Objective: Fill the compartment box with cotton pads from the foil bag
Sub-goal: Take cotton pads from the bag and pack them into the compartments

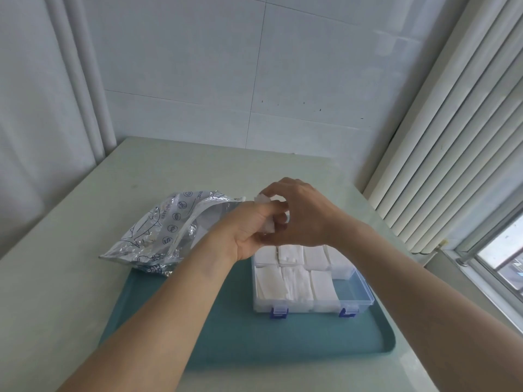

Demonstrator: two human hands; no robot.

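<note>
My left hand (249, 226) and right hand (300, 213) meet above the far side of the box (358, 295), both w/ fingers curled round a small stack of white cotton pads (268, 223); left grips from below, right pinches the top. Just under them the clear box, lid off, sits on the right part of a teal tray (226, 329). Most compartments hold pads; the near-right one shows bare bottom. Two blue latches (278, 312) face me. Foil bag (158, 236) lies open to the left, touching the tray's far-left corner, on a pale table (70, 222). Window blinds (452, 137) at right.
</note>
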